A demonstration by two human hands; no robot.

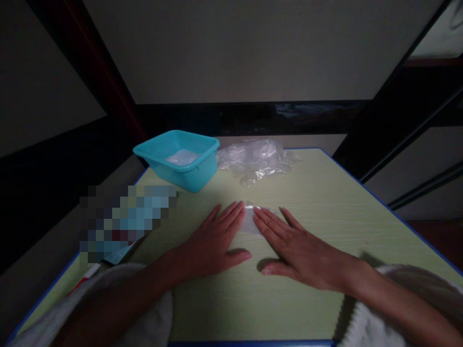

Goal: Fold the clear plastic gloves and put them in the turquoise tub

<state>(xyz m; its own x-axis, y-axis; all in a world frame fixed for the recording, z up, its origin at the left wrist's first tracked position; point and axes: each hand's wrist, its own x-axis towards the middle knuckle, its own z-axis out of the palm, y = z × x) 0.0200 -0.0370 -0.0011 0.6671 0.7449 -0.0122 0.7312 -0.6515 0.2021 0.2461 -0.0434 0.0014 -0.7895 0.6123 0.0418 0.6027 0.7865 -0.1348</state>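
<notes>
A small clear plastic bag lies flat on the pale green table in front of me. My left hand rests over its left side, fingers stretched out and pointing forward. From the other side, my right hand lies flat with its fingertips on the bag and its thumb held apart. Neither hand is closed around anything. Parts of the bag are hidden beneath the fingers.
A turquoise plastic basket with clear plastic inside stands at the back left. Beside it lies a crumpled heap of clear plastic. A blurred-out flat object is at the left edge, near a red and white item.
</notes>
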